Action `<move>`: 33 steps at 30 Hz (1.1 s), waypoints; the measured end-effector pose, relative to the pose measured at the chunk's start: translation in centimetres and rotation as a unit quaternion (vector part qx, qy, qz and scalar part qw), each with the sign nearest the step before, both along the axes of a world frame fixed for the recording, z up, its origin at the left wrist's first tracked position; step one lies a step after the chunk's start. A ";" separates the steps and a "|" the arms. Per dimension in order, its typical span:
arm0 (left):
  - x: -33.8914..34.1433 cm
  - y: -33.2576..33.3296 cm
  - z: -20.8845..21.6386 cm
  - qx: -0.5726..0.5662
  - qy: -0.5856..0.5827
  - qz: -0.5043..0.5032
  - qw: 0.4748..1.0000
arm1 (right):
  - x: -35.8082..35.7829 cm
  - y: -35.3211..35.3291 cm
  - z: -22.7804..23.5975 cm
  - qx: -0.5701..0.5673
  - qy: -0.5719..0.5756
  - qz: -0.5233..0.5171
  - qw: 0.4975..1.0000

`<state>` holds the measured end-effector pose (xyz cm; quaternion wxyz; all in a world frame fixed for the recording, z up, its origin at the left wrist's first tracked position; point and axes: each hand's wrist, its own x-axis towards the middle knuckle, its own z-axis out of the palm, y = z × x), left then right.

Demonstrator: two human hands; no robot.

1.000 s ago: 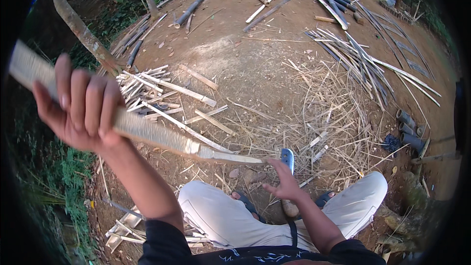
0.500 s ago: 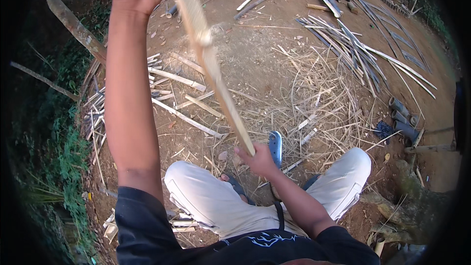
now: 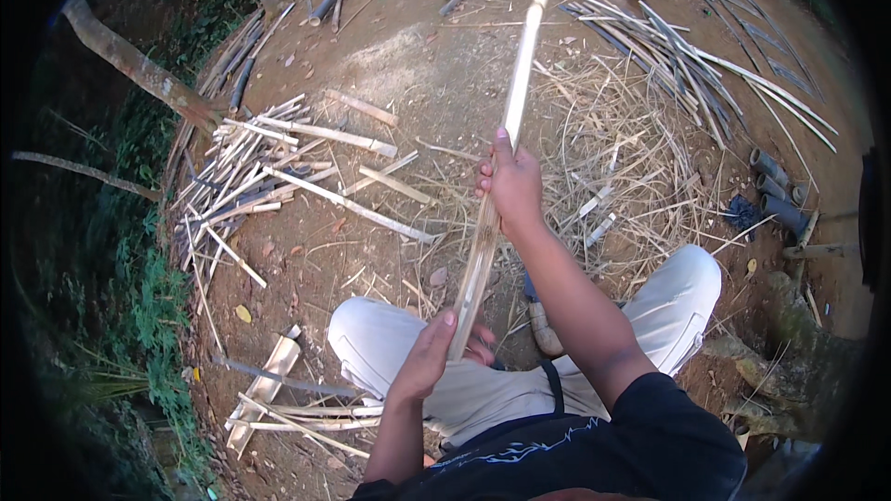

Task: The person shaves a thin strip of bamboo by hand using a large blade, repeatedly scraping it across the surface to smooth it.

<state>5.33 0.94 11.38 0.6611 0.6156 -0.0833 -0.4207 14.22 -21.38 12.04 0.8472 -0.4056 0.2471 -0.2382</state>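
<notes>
A long pale split bamboo strip (image 3: 518, 93) rises from between my knees toward the far edge, leaning a little to the right, with a node near its top. My right hand (image 3: 513, 184) is closed round its middle, the thumb lying along the strip. At the near end, my left hand (image 3: 429, 354) holds the strip's lower part, thumb on one side and fingers showing behind. A rounded tan piece (image 3: 545, 329), its kind unclear, lies by my right forearm, which partly hides something blue beside it.
Split bamboo pieces (image 3: 269, 153) are heaped at the left. Thin shavings (image 3: 622, 167) cover the ground ahead right, below a pile of long strips (image 3: 668, 65). Bamboo tubes (image 3: 784, 209) lie far right. A thin grey blade-like strip (image 3: 288, 380) crosses bamboo pieces near my left knee.
The strip has swung from leaning left to leaning right. My left hand has come from its far end to the near end; my right hand has moved from the near end to its middle.
</notes>
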 end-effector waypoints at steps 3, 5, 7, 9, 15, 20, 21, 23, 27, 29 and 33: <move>-0.2 0.8 0.1 -0.042 0.125 -0.041 0.990 | 0.1 0.2 -4.0 0.066 0.026 -0.021 0.997; -0.5 0.4 -0.1 0.066 0.026 -0.062 0.996 | -0.3 0.1 -6.0 0.107 0.032 -0.005 0.994; -1.6 0.2 -0.7 0.215 -0.212 -0.081 0.950 | -0.8 0.2 -7.2 0.134 0.044 0.027 0.990; -3.0 0.1 -1.4 0.404 -0.521 -0.115 0.743 | -0.5 0.9 -7.3 0.229 0.095 0.039 0.968; -3.8 -1.8 -1.2 0.443 -0.487 -0.100 0.747 | -2.1 0.4 -17.1 0.365 0.023 0.064 0.928; -2.9 0.5 -2.7 0.245 -0.246 -0.039 0.937 | -2.4 1.8 -19.0 0.352 0.013 0.036 0.935; -2.0 0.6 -2.3 0.168 -0.045 -0.006 0.985 | -2.3 2.1 -18.9 0.347 0.037 0.034 0.936; -0.8 1.2 -2.9 0.046 0.212 0.019 0.976 | -2.7 1.6 -19.8 0.288 0.072 0.061 0.953; -0.3 2.4 -4.4 -0.024 0.324 0.011 0.946 | -3.0 2.3 -21.0 0.209 0.126 0.095 0.965; -0.5 3.1 -4.5 0.011 0.288 0.036 0.957 | -4.6 2.3 -20.0 0.180 0.142 0.127 0.965; -0.8 2.5 -5.1 0.002 0.293 0.051 0.955 | -10.6 -1.3 -32.0 -0.292 0.517 0.112 0.797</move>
